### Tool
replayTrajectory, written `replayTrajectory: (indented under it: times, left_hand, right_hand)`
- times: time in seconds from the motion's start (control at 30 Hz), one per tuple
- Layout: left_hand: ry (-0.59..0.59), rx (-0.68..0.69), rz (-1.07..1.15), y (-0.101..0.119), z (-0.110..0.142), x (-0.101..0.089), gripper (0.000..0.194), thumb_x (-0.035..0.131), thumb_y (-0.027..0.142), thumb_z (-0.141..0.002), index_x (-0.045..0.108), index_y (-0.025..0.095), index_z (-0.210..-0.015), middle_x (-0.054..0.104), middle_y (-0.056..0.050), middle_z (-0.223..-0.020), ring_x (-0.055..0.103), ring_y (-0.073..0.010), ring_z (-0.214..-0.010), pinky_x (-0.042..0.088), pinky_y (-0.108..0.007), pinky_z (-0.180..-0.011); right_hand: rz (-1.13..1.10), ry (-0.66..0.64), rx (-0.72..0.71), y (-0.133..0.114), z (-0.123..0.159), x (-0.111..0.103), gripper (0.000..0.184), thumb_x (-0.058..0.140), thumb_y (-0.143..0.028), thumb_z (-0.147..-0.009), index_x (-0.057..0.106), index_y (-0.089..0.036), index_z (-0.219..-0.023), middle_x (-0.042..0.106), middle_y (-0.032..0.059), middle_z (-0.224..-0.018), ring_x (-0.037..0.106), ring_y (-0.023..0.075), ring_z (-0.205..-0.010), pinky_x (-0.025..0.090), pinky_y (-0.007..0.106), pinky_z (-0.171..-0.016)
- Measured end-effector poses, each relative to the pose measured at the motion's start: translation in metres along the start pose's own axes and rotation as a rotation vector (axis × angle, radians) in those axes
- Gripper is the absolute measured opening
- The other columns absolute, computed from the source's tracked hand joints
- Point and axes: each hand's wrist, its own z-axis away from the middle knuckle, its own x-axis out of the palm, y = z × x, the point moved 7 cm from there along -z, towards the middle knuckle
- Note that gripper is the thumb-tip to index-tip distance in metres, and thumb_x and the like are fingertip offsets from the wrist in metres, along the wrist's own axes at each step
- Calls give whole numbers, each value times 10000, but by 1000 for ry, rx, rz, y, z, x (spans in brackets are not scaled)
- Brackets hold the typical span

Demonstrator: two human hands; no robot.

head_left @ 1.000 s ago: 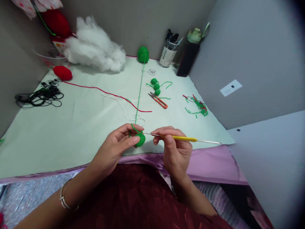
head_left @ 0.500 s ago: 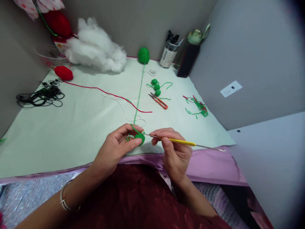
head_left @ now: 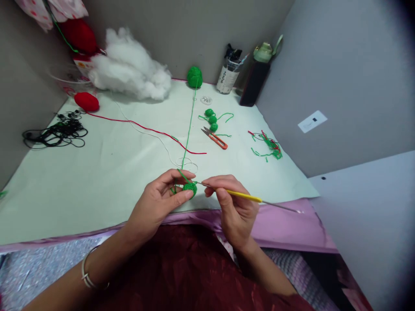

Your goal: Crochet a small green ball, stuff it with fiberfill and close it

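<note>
My left hand (head_left: 162, 194) pinches a small round piece of green crochet (head_left: 189, 188) between thumb and fingers, above the table's front edge. Green yarn (head_left: 189, 129) loops about its fingers and runs back across the table to a green yarn ball (head_left: 194, 77). My right hand (head_left: 235, 207) is closed on the yellow handle of a double-ended crochet hook (head_left: 244, 195), held like a pen. The hook's left tip meets the upper right edge of the crochet, at a green loop. Its other metal end points right and slightly down.
Orange thread snips (head_left: 218, 140) lie beside several small green balls (head_left: 212, 119). Yarn scraps (head_left: 272, 146) are at right, a black cord tangle (head_left: 58, 131) at left. White stuffing (head_left: 129, 69), red yarn (head_left: 86, 101), a pen cup (head_left: 228, 75) and a bottle (head_left: 256, 77) stand farther back.
The hook's left tip has come from just right of the crochet into contact with its edge. The right end of the hook has tilted downward. My left hand keeps its hold.
</note>
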Motion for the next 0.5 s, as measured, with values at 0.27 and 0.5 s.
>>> replayTrajectory:
  times: [0.27, 0.5]
  left_hand:
    - [39, -27, 23, 5, -1, 2, 646, 879, 250, -801, 657, 277, -1407, 656, -2, -965, 638, -180, -983, 521, -307, -929]
    - [29, -31, 24, 5, 0, 2, 693, 892, 251, -791, 642, 294, -1436, 636, 8, -935, 630, -165, -949, 523, -300, -907]
  right_hand:
    - [38, -50, -93, -5, 2, 2, 265, 608, -140, -1017, 770, -283, -1170, 769, 36, -1006, 705, 181, -935, 584, 354, -778]
    - [19, -23, -44, -1, 0, 3, 212, 620, -177, -1020, 783, -282, -1108, 763, 26, -953, 704, 181, -886, 575, 361, -767]
